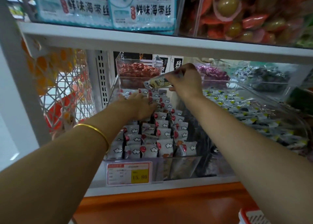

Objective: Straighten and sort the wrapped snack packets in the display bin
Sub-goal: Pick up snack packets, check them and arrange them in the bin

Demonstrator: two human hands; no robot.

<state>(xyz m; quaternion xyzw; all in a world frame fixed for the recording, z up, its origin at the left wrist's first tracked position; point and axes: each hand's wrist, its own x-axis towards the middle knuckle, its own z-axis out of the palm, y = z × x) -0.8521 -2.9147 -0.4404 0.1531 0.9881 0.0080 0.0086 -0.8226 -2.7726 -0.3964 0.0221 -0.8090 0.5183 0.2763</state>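
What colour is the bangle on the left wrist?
Gold; the bangle shows plainly in the head view.

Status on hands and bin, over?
Left hand flat on white cloud-print packets in clear plastic bin. Right hand pinches cream-and-black packet, held above rows. Nothing blocking.

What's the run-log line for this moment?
left hand: resting on packet rows | right hand: pinching cream packet above display bin | stage: sorting

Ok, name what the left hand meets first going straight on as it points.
The white cloud-print packets standing in the clear bin; the left hand's fingers seem to touch them, depth unclear.
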